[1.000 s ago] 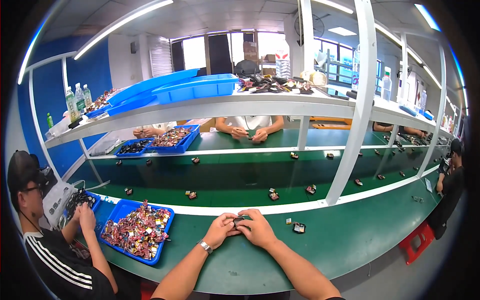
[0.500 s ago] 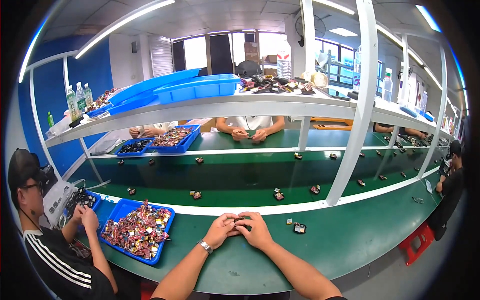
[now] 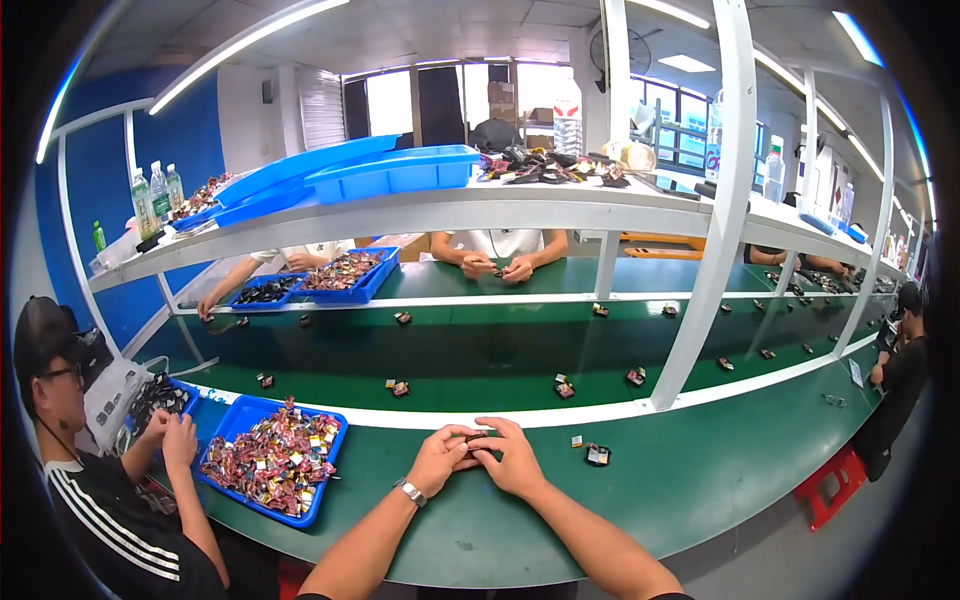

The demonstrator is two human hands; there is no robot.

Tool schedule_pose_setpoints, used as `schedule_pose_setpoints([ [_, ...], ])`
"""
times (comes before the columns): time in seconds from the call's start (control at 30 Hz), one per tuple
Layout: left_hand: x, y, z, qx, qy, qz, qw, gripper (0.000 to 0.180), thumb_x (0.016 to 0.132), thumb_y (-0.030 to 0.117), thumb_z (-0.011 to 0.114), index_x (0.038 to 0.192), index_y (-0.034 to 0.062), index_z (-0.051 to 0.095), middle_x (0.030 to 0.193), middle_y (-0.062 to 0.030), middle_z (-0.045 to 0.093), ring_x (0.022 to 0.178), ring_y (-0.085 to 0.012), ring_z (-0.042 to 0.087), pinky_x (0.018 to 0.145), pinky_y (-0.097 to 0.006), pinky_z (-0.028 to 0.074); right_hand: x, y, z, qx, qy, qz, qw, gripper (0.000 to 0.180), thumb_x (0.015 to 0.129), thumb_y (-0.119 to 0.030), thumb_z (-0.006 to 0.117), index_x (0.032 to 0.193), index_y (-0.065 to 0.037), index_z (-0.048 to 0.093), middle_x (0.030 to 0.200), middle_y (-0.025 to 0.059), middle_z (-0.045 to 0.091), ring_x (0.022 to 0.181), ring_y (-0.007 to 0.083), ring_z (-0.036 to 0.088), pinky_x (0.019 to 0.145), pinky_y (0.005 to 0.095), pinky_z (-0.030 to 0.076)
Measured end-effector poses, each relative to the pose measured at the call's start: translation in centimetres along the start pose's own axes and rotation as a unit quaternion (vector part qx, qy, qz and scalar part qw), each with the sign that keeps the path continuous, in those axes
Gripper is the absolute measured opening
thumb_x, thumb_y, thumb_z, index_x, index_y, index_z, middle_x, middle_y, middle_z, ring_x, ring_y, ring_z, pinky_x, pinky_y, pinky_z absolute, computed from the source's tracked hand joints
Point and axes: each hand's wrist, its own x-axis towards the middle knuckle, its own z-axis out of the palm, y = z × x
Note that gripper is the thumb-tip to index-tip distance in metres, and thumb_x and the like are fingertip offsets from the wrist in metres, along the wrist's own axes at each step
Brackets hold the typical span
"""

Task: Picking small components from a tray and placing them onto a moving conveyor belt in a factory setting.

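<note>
My left hand (image 3: 438, 462) and my right hand (image 3: 512, 463) meet above the green bench (image 3: 470, 540). Between their fingertips they grip a small dark part (image 3: 477, 436), mostly covered by the fingers, so its exact kind cannot be made out. To the right of my right hand lies a small black piece (image 3: 597, 455) with a pale tag-like bit (image 3: 577, 441) beside it. Left of my left forearm, a blue tray (image 3: 335, 455) holds a heap of small reddish, yellow and white pieces (image 3: 270, 450).
Beyond a white rail (image 3: 500, 418), a dark green conveyor (image 3: 480, 350) carries spaced small assemblies (image 3: 565, 386). A white post (image 3: 690, 300) and overhead shelf (image 3: 500, 217) stand ahead. A co-worker (image 3: 110, 480) sits at left; another person's hands (image 3: 497, 267) work opposite.
The assemblies on the conveyor have shifted slightly right. Across at the far left, a person's arm has stretched out to the conveyor. My hands have stayed almost in place, still gripping the dark part.
</note>
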Motion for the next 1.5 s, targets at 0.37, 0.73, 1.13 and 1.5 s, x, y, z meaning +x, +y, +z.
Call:
schedule_pose_setpoints([
  [0.37,0.0,0.6,0.2,-0.002,0.001,0.002,1.0,0.023,0.098,0.001,0.044,0.121,0.0,0.047,0.118,-0.0147,0.06,0.11,-0.0222,0.061,0.096,-0.037,0.054,0.6,-1.6,-0.5,-0.04,0.068,-0.03,0.996,0.016,0.077,-0.006,0.069,0.094,-0.007,0.068,0.106,0.0075,0.059,0.1,0.0266,0.058,0.08,0.0359,0.053],
  [0.73,0.0,0.6,0.1,0.002,0.009,-0.005,1.0,0.023,0.098,0.004,0.048,0.121,0.0032,0.048,0.114,-0.0106,0.063,0.106,-0.0192,0.062,0.091,-0.034,0.054,0.3,-1.8,0.0,-0.102,0.069,-0.06,0.991,0.018,0.075,-0.002,0.072,0.091,-0.005,0.067,0.093,0.0086,0.061,0.087,0.0256,0.061,0.073,0.0349,0.053],
  [1.13,0.2,0.6,0.2,0.0,-0.006,-0.015,1.0,0.025,0.098,0.003,0.046,0.123,0.0022,0.045,0.118,-0.0133,0.061,0.107,-0.0209,0.062,0.093,-0.037,0.054,0.4,-1.4,-0.1,-0.111,0.06,-0.038,0.991,0.019,0.076,-0.004,0.071,0.095,-0.007,0.067,0.103,0.0101,0.06,0.089,0.0263,0.062,0.075,0.0344,0.054],
  [1.5,-0.5,1.7,0.4,-0.006,-0.045,-0.03,0.999,0.049,0.095,0.006,0.054,0.141,0.0019,0.035,0.138,-0.0189,0.049,0.119,-0.028,0.057,0.097,-0.04,0.052,1.3,5.3,-12.6,-0.217,0.151,0.193,0.945,0.006,0.07,-0.003,0.071,0.075,-0.004,0.068,0.077,0.0119,0.067,0.076,0.0266,0.066,0.073,0.0367,0.053],
])
